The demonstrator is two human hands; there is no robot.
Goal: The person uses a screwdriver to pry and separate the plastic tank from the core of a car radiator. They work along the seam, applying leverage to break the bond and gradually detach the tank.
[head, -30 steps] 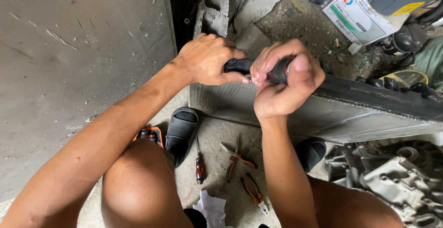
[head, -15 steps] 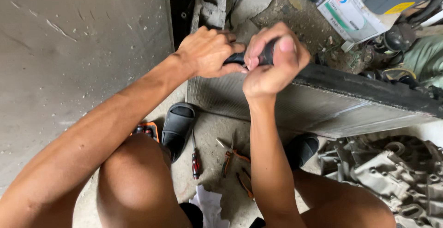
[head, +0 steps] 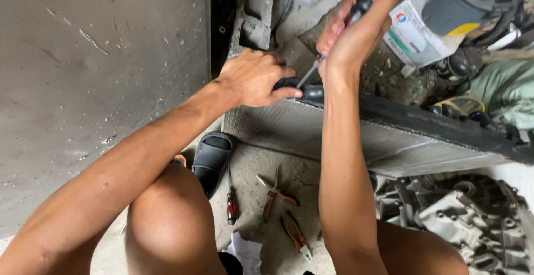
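Note:
A finned metal radiator (head: 389, 141) with a black top tank stands on edge across the floor. My left hand (head: 253, 77) grips a black hose stub (head: 306, 90) at its upper left corner. Above it my right hand (head: 353, 33) is closed on a screwdriver (head: 356, 11) with a black and red handle. Its metal shaft slants down to the stub beside my left fingers.
On the ground between my knees lie a red-handled screwdriver (head: 230, 202) and two orange-handled pliers (head: 275, 194). A black sandal (head: 210, 158) is beside them. Grey engine castings (head: 461, 219) lie at lower right, a white box (head: 414, 33) and containers at upper right, a concrete wall (head: 100, 75) to the left.
My right hand let go of the hose stub and rose up with the screwdriver, its tip now pointing down at the stub. My left hand stayed gripping the stub.

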